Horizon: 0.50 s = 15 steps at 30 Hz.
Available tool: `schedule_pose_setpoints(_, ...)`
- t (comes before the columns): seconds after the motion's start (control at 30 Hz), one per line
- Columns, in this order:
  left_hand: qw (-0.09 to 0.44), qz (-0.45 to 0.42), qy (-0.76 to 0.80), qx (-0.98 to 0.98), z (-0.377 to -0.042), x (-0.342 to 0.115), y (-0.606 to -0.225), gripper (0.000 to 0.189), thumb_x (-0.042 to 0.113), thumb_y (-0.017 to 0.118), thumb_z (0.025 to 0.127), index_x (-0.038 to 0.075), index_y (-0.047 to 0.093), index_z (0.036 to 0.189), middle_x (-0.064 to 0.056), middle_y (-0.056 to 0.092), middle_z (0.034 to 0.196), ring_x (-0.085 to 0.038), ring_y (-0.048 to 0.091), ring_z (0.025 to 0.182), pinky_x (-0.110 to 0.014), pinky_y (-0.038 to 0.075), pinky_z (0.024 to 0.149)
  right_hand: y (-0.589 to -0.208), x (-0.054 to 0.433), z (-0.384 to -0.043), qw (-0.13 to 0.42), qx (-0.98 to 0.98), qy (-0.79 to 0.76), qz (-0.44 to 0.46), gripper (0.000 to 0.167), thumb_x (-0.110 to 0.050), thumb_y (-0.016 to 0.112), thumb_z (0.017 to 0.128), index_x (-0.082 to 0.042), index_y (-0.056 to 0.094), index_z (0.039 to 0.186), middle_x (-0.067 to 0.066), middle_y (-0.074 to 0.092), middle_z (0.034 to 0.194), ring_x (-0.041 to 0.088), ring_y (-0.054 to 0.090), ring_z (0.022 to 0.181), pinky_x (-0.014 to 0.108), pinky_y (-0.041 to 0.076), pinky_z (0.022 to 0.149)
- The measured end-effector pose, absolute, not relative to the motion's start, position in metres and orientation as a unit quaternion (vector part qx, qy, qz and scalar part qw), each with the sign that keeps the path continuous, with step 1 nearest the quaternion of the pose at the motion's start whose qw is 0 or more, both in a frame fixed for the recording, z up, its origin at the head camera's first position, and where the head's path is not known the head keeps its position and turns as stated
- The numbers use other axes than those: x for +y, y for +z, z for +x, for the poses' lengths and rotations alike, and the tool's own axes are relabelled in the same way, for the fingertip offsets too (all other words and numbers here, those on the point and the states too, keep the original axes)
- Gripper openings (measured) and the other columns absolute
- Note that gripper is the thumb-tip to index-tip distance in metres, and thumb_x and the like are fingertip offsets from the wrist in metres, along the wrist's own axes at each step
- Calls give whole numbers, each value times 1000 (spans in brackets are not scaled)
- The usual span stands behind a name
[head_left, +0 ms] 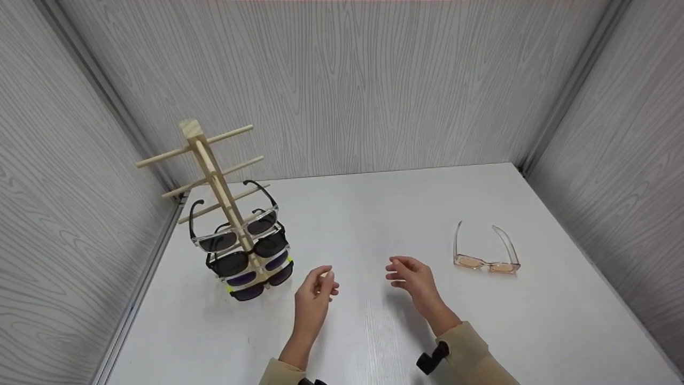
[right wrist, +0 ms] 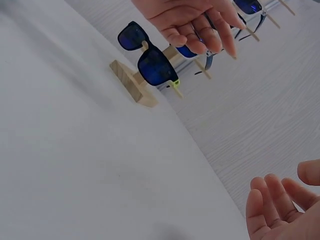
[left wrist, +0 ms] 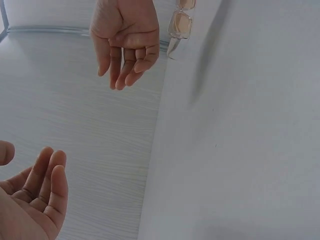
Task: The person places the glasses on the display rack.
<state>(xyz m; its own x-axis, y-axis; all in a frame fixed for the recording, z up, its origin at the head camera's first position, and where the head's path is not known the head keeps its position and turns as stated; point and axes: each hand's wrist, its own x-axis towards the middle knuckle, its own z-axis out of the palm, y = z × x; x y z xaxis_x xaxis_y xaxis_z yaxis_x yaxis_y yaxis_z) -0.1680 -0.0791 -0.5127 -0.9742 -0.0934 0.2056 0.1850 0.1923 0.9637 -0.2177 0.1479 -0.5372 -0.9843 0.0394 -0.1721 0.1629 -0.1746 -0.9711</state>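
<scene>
In the head view my left hand hovers over the white table, fingers loosely bent and holding nothing. Across a gap, my right hand is likewise raised with relaxed fingers and nothing in it. A wooden glasses rack stands on the left, nearest my left hand. Several pairs of sunglasses hang on its lower bars, the uppermost a clear-framed pair with dark lenses. To the right of my right hand, a clear-framed pair of glasses with orange-tinted lenses lies on the table, temples unfolded and pointing away from me.
The rack's upper bars carry no glasses and stick out to both sides. Its wooden base shows in the right wrist view. Grey wood-grain panels close off the back and both sides of the white table.
</scene>
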Motion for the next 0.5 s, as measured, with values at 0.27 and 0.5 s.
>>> schedule_pose_setpoints(0.27,90,-52,-634,-766,-178,-61,-528,28,33,53,95,13,60,113,-4,63,79,-15,62,72,-27,52,63,-547,175,-215,28,648,-752,117,35,-20,60,92,5,56,116,18,63,100,26,64,85,33,53,72)
schedule_pose_setpoints(0.5,87,-61,-638,-763,-185,-50,-528,26,31,53,95,12,60,113,-4,63,79,-15,63,72,-26,51,61,-556,202,-210,14,636,-757,148,39,-18,60,92,8,52,121,13,65,96,23,65,82,31,53,70)
